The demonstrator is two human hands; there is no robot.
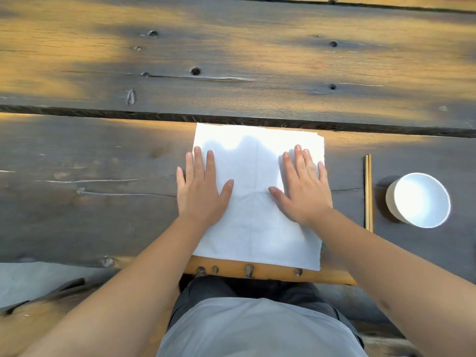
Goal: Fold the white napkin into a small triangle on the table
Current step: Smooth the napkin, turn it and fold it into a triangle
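Note:
A white napkin [255, 222] lies spread flat as a square on the wooden table [90, 202], with faint crease lines crossing near its middle. My left hand [202, 191] presses flat on its left edge, fingers straight and partly over the table. My right hand [302, 186] lies flat on the napkin's right side, fingers straight and spread. The napkin's near edge reaches the table's front edge.
A pair of wooden chopsticks [367, 191] lies to the right of the napkin, pointing away from me. A white bowl [419, 200] stands further right. A dark gap [154, 115] between planks runs just beyond the napkin's far edge.

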